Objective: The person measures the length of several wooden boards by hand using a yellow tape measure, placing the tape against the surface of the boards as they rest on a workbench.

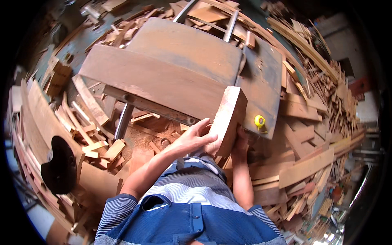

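Observation:
A thick, pale-faced wooden block [226, 118] stands on a slant in front of me, its upper end over the edge of a saw-type work table [183, 45]. My right hand [240, 141] grips its right side near the lower end; part of those fingers is hidden behind the wood. On the left, my left hand [198, 135] has its fingers spread, the tips against or very close to the block's left face. A small round yellow object [259, 121] lies on the table's right-hand section, close to my right hand.
A long brown board [155, 77] runs along the table's near side, above a metal leg [124, 120]. Offcuts [92, 102] heap up at the left, beside a black rounded object [59, 165]. Planks and scraps [308, 167] pile on the right. Sawdust [143, 139] covers the floor below.

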The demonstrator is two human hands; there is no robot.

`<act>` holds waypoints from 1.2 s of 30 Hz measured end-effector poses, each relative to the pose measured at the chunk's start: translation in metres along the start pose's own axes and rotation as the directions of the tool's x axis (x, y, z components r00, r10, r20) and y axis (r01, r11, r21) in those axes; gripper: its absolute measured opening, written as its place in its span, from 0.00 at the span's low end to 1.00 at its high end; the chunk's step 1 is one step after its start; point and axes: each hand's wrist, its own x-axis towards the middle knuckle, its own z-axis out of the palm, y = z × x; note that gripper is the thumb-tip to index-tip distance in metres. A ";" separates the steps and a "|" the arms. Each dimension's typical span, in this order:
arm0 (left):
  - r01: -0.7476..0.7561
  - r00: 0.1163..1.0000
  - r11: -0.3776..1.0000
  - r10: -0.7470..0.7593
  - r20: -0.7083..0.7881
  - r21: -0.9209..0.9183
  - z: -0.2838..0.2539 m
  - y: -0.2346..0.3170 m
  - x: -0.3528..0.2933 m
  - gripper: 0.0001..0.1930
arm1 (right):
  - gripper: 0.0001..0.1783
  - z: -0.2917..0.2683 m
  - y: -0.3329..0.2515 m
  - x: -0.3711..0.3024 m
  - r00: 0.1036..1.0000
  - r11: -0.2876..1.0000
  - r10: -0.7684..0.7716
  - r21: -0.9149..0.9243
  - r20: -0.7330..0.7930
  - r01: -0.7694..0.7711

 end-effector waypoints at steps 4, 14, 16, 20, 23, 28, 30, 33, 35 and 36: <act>-0.041 0.984 0.998 0.047 -0.175 0.037 -0.016 -0.004 -0.012 0.40 | 0.38 0.036 0.009 0.015 0.997 0.913 0.008 -0.406 -0.080 -0.040; -0.350 0.772 0.914 0.158 -0.616 -0.203 -0.107 0.004 -0.044 0.34 | 0.28 -0.023 0.034 -0.019 0.956 0.791 0.119 -0.556 -0.269 -0.255; -0.409 0.744 0.912 0.320 -0.587 -0.021 -0.152 0.066 -0.025 0.35 | 0.30 -0.031 0.033 -0.034 0.927 0.827 0.147 -0.472 -0.344 -0.306; -0.651 0.655 0.756 0.511 -0.557 -0.071 -0.247 0.208 0.040 0.41 | 0.24 -0.052 0.041 -0.034 0.921 0.813 0.140 -0.490 -0.363 -0.316; -0.513 0.522 0.835 0.488 -0.700 0.200 -0.256 0.236 0.054 0.32 | 0.24 -0.055 0.037 -0.015 0.917 0.753 -0.027 -0.612 -0.397 -0.242; -0.381 0.546 0.816 0.578 -0.607 0.435 -0.195 0.110 0.031 0.30 | 0.33 -0.095 0.028 0.024 0.843 0.612 -0.264 -0.757 -0.469 -0.229; -0.191 0.562 0.914 0.401 -0.724 0.358 -0.197 0.027 0.035 0.46 | 0.36 -0.125 0.026 0.040 0.808 0.575 -0.313 -0.777 -0.498 -0.256; -0.137 0.548 0.909 0.401 -0.734 0.394 -0.177 -0.045 0.017 0.16 | 0.36 -0.138 0.022 0.062 0.829 0.563 -0.284 -0.784 -0.482 -0.263; -0.168 0.516 0.943 0.334 -0.789 0.289 -0.153 -0.069 0.008 0.17 | 0.35 -0.157 0.019 0.076 0.871 0.554 -0.215 -0.790 -0.441 -0.263; -0.166 0.618 0.960 0.280 -0.735 0.226 -0.156 -0.079 -0.003 0.19 | 0.33 -0.155 0.018 0.082 0.859 0.597 -0.129 -0.730 -0.496 -0.332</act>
